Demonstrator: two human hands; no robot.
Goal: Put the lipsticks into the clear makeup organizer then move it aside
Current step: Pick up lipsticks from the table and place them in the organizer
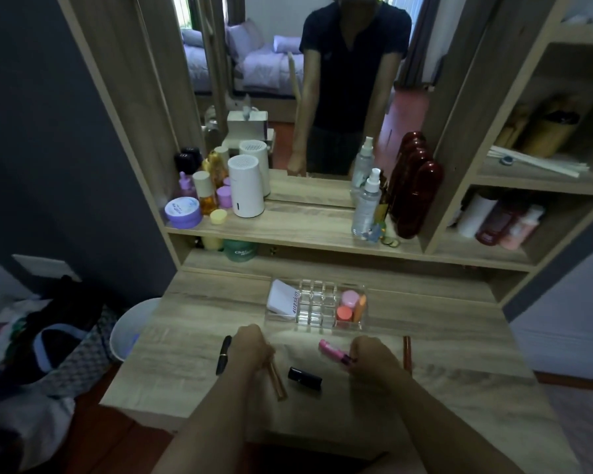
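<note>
The clear makeup organizer point(317, 304) sits on the wooden vanity top, just beyond my hands. Its middle grid cells hold nothing; a white box lies in its left part and pink and orange items in its right part. My left hand point(250, 347) is closed on the top end of a gold-brown lipstick tube point(278, 381) that slants down to the table. My right hand point(370, 357) grips a pink lipstick point(332, 352) by one end, just above the table. A slim black lipstick point(224, 354) lies left of my left hand. A short black lipstick point(304, 378) lies between my hands. A brown tube point(406, 354) lies at the right.
A raised shelf behind the organizer carries jars, a white cylinder point(246, 186), spray bottles point(367, 203) and a dark red bottle point(416, 196) before a mirror. Side cubbies stand at the right. A white bin point(131, 330) and bags sit on the floor at the left.
</note>
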